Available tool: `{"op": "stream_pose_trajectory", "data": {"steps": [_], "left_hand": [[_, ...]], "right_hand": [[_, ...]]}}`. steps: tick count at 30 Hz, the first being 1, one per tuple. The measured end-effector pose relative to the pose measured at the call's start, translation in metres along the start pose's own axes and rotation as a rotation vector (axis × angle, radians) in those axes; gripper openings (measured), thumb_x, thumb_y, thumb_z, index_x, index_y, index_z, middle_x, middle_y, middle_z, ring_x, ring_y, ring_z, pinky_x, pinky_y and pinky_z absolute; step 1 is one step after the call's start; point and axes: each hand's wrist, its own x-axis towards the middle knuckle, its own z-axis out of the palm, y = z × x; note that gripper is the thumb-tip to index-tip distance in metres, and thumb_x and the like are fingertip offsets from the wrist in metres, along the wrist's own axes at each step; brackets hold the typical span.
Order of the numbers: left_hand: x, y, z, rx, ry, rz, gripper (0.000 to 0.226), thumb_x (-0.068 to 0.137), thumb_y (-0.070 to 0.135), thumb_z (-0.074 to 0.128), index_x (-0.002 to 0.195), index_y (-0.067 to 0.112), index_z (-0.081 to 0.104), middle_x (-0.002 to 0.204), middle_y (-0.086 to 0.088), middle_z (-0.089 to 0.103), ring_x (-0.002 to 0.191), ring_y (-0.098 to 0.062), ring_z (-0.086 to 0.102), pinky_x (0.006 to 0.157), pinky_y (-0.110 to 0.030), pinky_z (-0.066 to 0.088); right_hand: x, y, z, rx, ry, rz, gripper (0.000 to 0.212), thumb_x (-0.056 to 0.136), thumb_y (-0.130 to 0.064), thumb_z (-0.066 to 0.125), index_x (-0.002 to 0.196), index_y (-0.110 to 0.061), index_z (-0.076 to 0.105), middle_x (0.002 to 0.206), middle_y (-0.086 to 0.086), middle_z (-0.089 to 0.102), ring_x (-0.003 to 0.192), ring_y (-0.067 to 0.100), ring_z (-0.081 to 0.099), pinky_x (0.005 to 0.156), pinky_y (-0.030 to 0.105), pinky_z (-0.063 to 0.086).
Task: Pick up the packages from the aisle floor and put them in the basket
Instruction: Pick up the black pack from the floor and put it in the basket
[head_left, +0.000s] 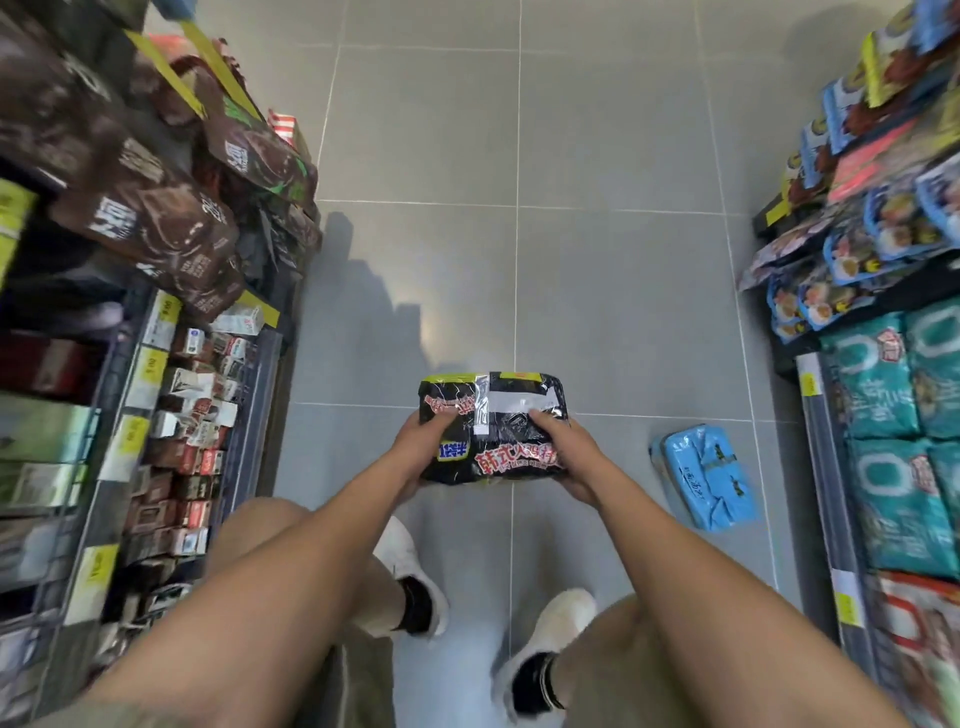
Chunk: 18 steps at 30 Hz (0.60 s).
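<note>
A black noodle multipack (501, 415) with red and white lettering is held above the grey tile floor in the middle of the aisle. My left hand (423, 449) grips its left side, thumb on top. My right hand (563, 452) grips its right side in the same way. A light blue package (704, 475) lies flat on the floor to the right, close to the right-hand shelf. No basket shows in this view.
Shelves line both sides: brown bags (156, 218) and small boxes (192, 441) on the left, blue and teal packets (893, 415) on the right. My white shoes (550, 634) stand on the tiles (519, 156) below the held pack.
</note>
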Motion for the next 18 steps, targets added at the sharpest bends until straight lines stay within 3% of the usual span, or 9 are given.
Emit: {"op": "stream_pose_trajectory", "data": {"steps": [3, 8, 12, 15, 18], "left_hand": [[-0.063, 0.033, 0.003, 0.049, -0.001, 0.015, 0.029, 0.098, 0.041, 0.063, 0.119, 0.022, 0.062, 0.106, -0.006, 0.078, 0.094, -0.028, 0.075, 0.085, -0.053, 0.061], [-0.166, 0.07, 0.014, 0.131, -0.016, 0.031, 0.033, 0.099, 0.037, 0.062, 0.126, 0.019, 0.059, 0.11, -0.01, 0.077, 0.1, -0.031, 0.074, 0.088, -0.055, 0.059], [-0.243, 0.098, 0.04, 0.193, -0.047, 0.035, 0.026, 0.099, 0.04, 0.062, 0.118, 0.023, 0.06, 0.106, -0.007, 0.078, 0.095, -0.029, 0.075, 0.075, -0.045, 0.063], [-0.299, 0.124, 0.072, 0.256, -0.058, 0.1, 0.028, 0.096, 0.042, 0.065, 0.118, 0.025, 0.06, 0.102, -0.003, 0.078, 0.089, -0.024, 0.076, 0.068, -0.039, 0.062], [-0.345, 0.143, 0.106, 0.341, -0.101, 0.157, 0.033, 0.093, 0.044, 0.068, 0.12, 0.028, 0.059, 0.101, 0.0, 0.079, 0.089, -0.023, 0.076, 0.07, -0.039, 0.062]], "right_hand": [[-0.061, -0.03, 0.0, 0.014, -0.024, -0.001, 0.059, 0.077, -0.043, 0.079, 0.127, -0.013, 0.068, 0.115, 0.012, 0.078, 0.113, 0.038, 0.071, 0.102, 0.06, 0.053], [-0.162, -0.061, -0.011, 0.088, -0.052, 0.004, 0.052, 0.085, -0.039, 0.077, 0.13, -0.013, 0.066, 0.119, 0.013, 0.076, 0.107, 0.034, 0.072, 0.099, 0.055, 0.055], [-0.24, -0.08, -0.033, 0.121, -0.034, 0.002, 0.061, 0.078, -0.042, 0.08, 0.13, -0.014, 0.065, 0.118, 0.012, 0.077, 0.109, 0.034, 0.073, 0.098, 0.054, 0.057], [-0.305, -0.103, -0.055, 0.155, 0.003, -0.065, 0.043, 0.089, -0.037, 0.074, 0.125, -0.015, 0.068, 0.112, 0.007, 0.079, 0.092, 0.023, 0.074, 0.08, 0.036, 0.06], [-0.372, -0.113, -0.088, 0.192, 0.008, -0.104, 0.019, 0.1, -0.032, 0.065, 0.112, -0.018, 0.069, 0.092, -0.002, 0.079, 0.073, 0.011, 0.073, 0.063, 0.023, 0.055]]}}
